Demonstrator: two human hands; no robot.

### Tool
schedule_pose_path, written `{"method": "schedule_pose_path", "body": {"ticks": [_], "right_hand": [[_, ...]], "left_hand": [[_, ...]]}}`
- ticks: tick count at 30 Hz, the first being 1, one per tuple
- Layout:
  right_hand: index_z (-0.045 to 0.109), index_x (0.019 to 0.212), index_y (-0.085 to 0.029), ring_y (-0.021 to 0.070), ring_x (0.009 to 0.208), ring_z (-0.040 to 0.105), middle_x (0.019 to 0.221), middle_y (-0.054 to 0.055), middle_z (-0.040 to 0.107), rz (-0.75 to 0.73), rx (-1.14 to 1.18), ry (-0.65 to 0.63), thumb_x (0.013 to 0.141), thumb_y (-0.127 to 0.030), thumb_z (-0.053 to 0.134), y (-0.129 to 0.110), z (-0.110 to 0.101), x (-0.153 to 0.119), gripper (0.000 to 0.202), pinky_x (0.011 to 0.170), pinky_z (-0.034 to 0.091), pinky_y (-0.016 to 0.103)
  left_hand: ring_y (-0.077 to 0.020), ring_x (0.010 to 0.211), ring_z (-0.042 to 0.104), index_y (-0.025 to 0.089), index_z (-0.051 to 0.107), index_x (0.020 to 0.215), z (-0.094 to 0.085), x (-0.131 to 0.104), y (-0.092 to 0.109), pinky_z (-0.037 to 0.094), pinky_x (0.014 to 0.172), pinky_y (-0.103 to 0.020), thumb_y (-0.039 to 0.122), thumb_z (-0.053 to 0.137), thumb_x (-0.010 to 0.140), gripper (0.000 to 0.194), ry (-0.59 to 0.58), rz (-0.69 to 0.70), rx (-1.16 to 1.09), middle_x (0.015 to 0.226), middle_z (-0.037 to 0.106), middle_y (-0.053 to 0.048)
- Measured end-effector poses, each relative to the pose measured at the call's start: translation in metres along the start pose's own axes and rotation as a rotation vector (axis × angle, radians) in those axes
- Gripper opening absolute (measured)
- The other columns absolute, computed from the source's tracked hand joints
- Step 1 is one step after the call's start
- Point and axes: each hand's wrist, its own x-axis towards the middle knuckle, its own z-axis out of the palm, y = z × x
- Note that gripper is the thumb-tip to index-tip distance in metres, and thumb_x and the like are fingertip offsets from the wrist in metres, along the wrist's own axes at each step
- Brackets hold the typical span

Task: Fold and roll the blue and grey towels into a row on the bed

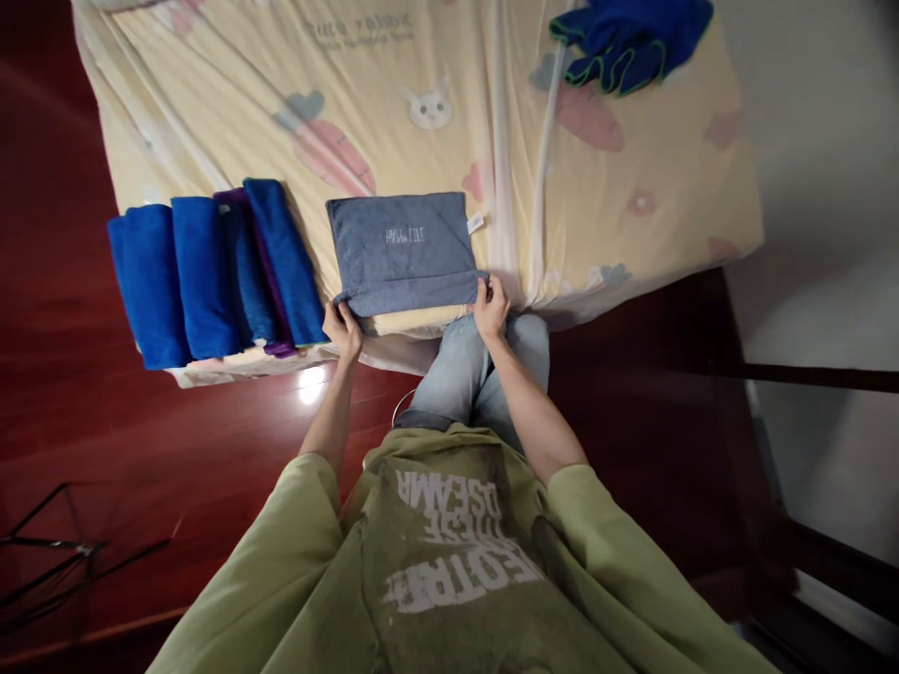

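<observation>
A grey-blue towel (404, 239) with white lettering and a small white tag lies flat near the front edge of the bed, its near edge folded over in a narrow strip. My left hand (343, 329) pinches the left end of that strip. At the right end, my right hand (492, 305) is closed on the towel's other corner. Both hands rest at the bed's edge, one at each side of the towel.
Several rolled or folded blue towels (203, 276), with a purple one among them, lie side by side on the bed at the left. A crumpled blue cloth (636, 42) with green edging sits at the back right of the bed sheet (435, 159). A black metal frame (84, 550) stands on the floor.
</observation>
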Motion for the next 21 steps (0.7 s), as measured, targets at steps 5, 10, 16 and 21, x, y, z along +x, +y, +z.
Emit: {"method": "schedule_pose_path", "body": {"ticks": [5,10,16,21], "right_hand": [[0.065,0.117,-0.015,0.0198,0.091,0.068,0.096,0.011,0.070,-0.037,0.030,-0.036,0.102,-0.058,0.042,0.005,0.000,0.004,0.052,0.089,0.055,0.034],[0.066,0.114,-0.018,0.0195,0.093,0.068,0.097,0.010,0.070,-0.035,0.008,-0.057,0.103,-0.055,0.042,0.008,0.001,0.004,0.046,0.091,0.055,0.034],[0.064,0.113,-0.018,0.0205,0.095,0.070,0.098,0.010,0.071,-0.034,-0.028,-0.034,0.105,-0.053,0.038,0.007,-0.002,-0.001,0.045,0.091,0.055,0.034],[0.065,0.113,-0.018,0.0210,0.095,0.070,0.100,0.012,0.072,-0.036,-0.034,-0.061,0.105,-0.055,0.036,0.005,-0.006,-0.002,0.048,0.090,0.055,0.035]], "left_hand": [[-0.0179,0.094,0.064,0.016,0.059,0.103,0.003,-0.002,0.000,0.049,0.091,-0.031,0.035,0.039,0.106,0.028,0.053,-0.009,0.019,0.097,0.066,-0.007],[-0.0188,0.104,0.066,0.016,0.061,0.111,0.007,-0.001,0.001,0.049,0.097,-0.031,0.036,0.043,0.106,0.027,0.084,-0.015,0.015,0.107,0.068,-0.009],[-0.0188,0.107,0.065,0.016,0.062,0.114,0.011,0.007,0.003,0.049,0.102,-0.033,0.036,0.041,0.107,0.030,0.065,-0.028,-0.042,0.107,0.066,-0.009],[-0.0201,0.110,0.064,0.015,0.062,0.113,0.010,0.008,0.000,0.048,0.106,-0.036,0.033,0.042,0.105,0.028,0.057,0.006,-0.051,0.109,0.064,-0.010]]}}
